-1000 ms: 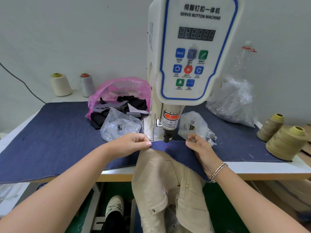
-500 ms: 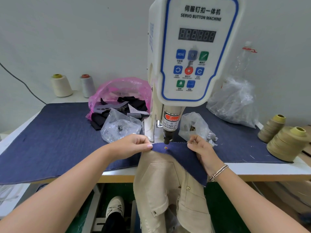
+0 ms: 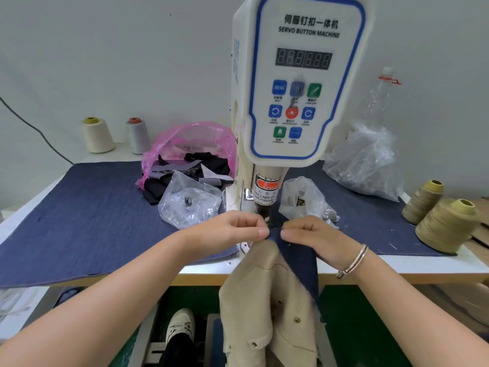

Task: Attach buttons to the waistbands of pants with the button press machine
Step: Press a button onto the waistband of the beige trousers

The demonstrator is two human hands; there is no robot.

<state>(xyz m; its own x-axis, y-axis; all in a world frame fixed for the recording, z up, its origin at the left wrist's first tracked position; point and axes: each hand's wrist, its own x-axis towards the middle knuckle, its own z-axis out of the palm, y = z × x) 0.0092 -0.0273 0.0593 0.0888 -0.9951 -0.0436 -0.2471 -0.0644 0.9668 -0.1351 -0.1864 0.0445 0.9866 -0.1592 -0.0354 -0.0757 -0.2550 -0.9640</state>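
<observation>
Item: beige pants (image 3: 267, 295), navy waistband (image 3: 296, 250) uppermost, hanging off the front edge of the tabletop (image 3: 412, 266) directly below the head of the servo button machine (image 3: 304, 83). Our left hand (image 3: 227, 231) and right hand (image 3: 315, 234) each pinch the waistband's top edge, fingers curled, fingertips nearly meeting. Nearby we list: clear bags of buttons (image 3: 188, 205), a pink bag of fabric scraps (image 3: 185, 152), tan thread cones (image 3: 447, 223).

Bare forearms, a thin metal bracelet (image 3: 354, 262), a white sneaker (image 3: 181, 324).
</observation>
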